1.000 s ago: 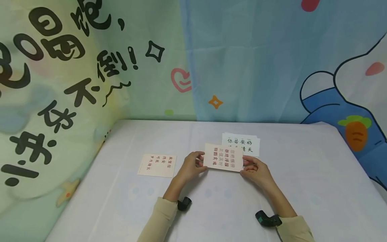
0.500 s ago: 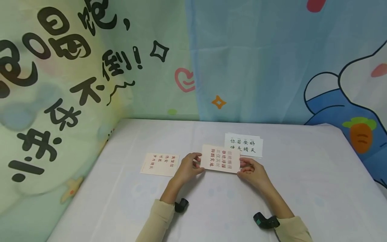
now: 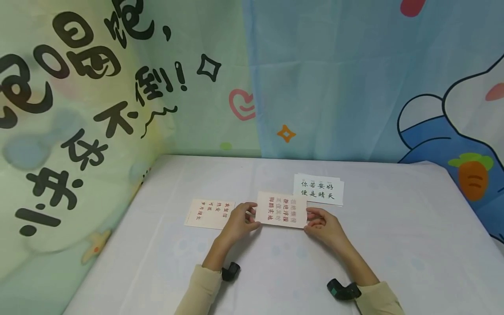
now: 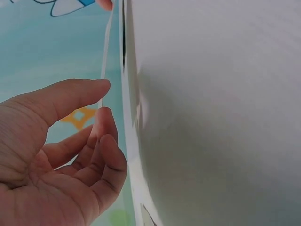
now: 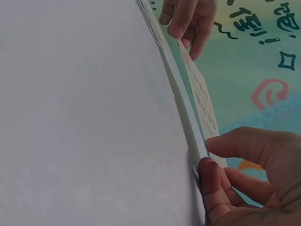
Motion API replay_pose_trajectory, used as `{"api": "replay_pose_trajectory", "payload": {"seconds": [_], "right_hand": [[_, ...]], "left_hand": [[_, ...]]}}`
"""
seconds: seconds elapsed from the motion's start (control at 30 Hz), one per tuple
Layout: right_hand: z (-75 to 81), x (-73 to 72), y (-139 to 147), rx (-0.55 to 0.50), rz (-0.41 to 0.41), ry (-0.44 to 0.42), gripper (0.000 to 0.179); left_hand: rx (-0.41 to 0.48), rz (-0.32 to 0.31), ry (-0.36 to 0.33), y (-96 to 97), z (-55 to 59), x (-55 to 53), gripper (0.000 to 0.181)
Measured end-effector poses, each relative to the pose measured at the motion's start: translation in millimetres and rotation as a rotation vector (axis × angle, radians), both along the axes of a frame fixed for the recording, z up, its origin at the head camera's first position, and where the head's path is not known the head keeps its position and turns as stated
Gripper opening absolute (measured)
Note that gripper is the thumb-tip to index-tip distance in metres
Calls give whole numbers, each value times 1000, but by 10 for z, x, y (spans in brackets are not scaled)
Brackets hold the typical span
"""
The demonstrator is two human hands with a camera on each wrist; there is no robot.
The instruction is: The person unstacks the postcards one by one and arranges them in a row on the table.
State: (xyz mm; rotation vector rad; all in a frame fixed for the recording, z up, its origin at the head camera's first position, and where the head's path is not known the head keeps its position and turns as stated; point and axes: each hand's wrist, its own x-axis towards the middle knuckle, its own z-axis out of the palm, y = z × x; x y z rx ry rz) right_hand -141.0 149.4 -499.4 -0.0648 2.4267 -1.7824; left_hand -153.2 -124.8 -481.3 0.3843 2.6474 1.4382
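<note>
A cream card (image 3: 281,210) with red and grey Chinese characters is held between both hands in the head view, tilted above the table. My left hand (image 3: 240,221) pinches its left edge between thumb and fingers. The right edge is pinched by my right hand (image 3: 326,225). Seen edge-on in the left wrist view, the card (image 4: 106,44) is a thin white strip at the left fingertips. In the right wrist view the card (image 5: 200,94) runs between the two hands, its print partly visible.
Another cream card (image 3: 210,213) with red characters lies left of the left hand. Behind the held card sits a small stack of white cards (image 3: 320,190) with dark characters. A white cloth covers the table (image 3: 275,280); a printed curtain (image 3: 334,78) hangs behind it.
Both hands have moved the held card slightly left and toward the person, showing more of the white cards behind. The head view has shifted a little. The grip is unchanged.
</note>
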Motion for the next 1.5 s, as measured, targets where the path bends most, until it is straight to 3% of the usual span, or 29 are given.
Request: {"api": "replay_pose_trajectory", "payload": {"seconds": [0.5,1.5], "right_hand": [[16,32,-123,11,31,-11,55],[10,21,-441,43,66,-15,48]], "left_hand": [[-8,2,9,-134,21,77,53],[-81,70,-26,-442,10,143,54]]}}
